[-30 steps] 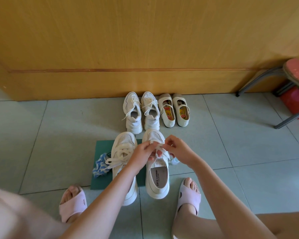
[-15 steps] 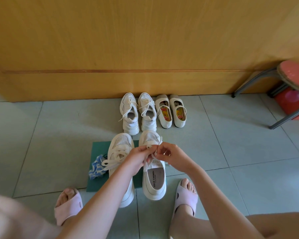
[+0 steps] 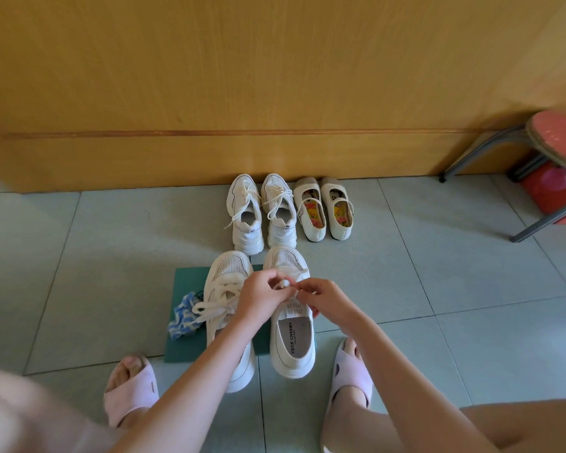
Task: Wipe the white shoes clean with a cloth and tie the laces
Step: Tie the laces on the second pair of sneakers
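White mesh trainers, the task's pair, stand side by side with toes away from me on a green mat, heels past its near edge onto the tiled floor. Left white shoe: its bow looks already tied, with the loops lying across the tongue. Right white shoe: the step in hand. My left hand and right hand meet just above its tongue, the fingers of both curled and pinching the lace between them. A small loop shows at the fingertips; the hands hide the rest. I judge the knot to be at the loop-forming stage, though I cannot tell how far it is crossed.

To do it well, I would hold both pinches close to the eyelets and draw the two sides out evenly. I would seat the knot flat on the tongue before letting go, so the bow matches its neighbour. An upward pull would likely lift so light a shoe, so I would pull sideways.

Blue-and-white cloth: crumpled on the mat just beside the left shoe, held by neither hand. Against the wooden panel stand a second pair of trainers and a pair of strap shoes, apart from the work.
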A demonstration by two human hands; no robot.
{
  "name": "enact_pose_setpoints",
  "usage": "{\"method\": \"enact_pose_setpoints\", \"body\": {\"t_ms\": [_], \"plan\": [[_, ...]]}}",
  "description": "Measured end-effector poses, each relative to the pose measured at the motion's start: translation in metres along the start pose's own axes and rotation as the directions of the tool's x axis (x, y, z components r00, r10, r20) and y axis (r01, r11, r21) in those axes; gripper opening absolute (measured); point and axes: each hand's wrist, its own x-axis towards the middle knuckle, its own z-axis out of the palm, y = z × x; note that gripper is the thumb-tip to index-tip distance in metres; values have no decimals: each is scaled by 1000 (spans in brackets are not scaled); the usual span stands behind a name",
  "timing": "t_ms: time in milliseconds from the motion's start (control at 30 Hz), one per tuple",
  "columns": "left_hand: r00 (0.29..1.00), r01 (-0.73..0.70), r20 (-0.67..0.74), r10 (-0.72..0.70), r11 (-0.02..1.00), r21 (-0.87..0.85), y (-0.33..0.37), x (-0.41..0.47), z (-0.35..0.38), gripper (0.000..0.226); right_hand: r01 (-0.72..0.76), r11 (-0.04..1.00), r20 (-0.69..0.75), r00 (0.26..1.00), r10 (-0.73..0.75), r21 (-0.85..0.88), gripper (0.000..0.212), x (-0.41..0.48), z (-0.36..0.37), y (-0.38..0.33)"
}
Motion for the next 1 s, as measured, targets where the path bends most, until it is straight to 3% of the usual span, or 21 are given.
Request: {"method": "enact_pose_setpoints", "body": {"t_ms": [200, 400, 733, 867, 1000], "plan": [[978, -159, -98, 186, 959, 235, 4, -6, 6, 10, -25, 996, 34, 999, 22, 86, 15, 3, 1, 6], [950, -183, -179, 254, 923, 339, -2, -5, 13, 13, -40, 984, 50, 998, 31, 171, 11, 4, 3, 8], [927, -227, -237, 289, 939, 258, -9, -3, 23, 15, -17, 976, -13, 1000, 20, 218, 9, 1, -1, 6], [941, -255, -192, 279, 956, 143, -10, -4, 24, 16, 24, 965, -64, 998, -8, 261, 25, 0, -2, 3], [930, -291, -186, 317, 944, 152, -15, -3, 18, 18, 17, 976, -54, 999, -6, 216, 18, 1, -1, 3]]}}
